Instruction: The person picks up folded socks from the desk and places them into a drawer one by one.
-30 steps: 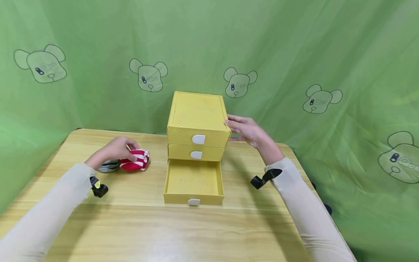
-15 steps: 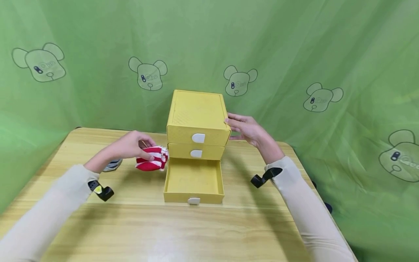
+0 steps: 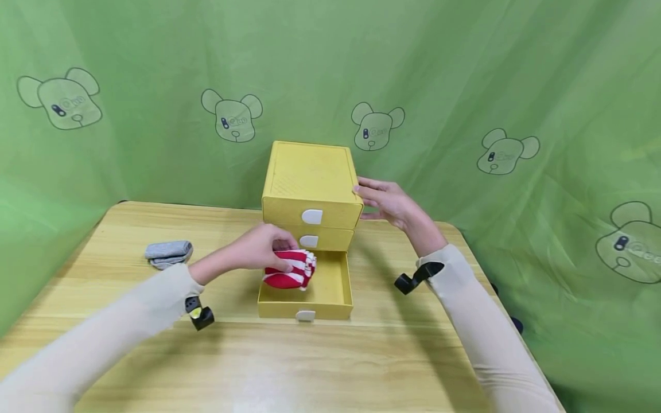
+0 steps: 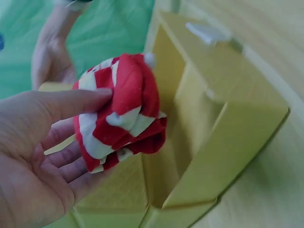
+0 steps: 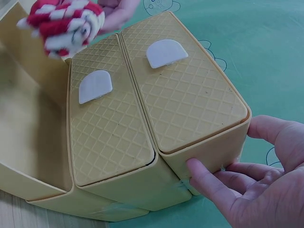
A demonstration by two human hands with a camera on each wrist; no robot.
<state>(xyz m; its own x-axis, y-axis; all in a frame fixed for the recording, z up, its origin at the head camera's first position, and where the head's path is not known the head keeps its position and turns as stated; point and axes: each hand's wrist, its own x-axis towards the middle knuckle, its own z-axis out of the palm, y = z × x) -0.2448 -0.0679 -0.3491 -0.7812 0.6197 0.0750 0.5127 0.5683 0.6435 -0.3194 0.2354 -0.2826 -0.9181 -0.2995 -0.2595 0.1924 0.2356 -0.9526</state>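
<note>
In the head view, my left hand [image 3: 260,248] pinches a rolled pair of red-and-white striped socks [image 3: 289,271] between thumb and fingers. The socks are over the pulled-out bottom drawer [image 3: 330,287] of a yellow drawer unit [image 3: 312,172]. From the left wrist view, the thumb presses on the near side of the striped socks [image 4: 128,99], with the fingers behind them. My right hand [image 3: 389,203] rests its spread fingers against the unit's right side near the top front corner. In the right wrist view, those fingertips [image 5: 197,168] touch the yellow side wall.
A folded grey cloth bundle [image 3: 169,252] lies on the wooden table [image 3: 310,367] to the left. The two upper drawers, with white tabs [image 3: 312,217], are closed. A green curtain [image 3: 439,86] with bear-head drawings hangs right behind the table.
My left hand has lifted the striped socks from beside the grey bundle and carried them right, over the open drawer. The grey bundle is now uncovered. My right hand stays in place.
</note>
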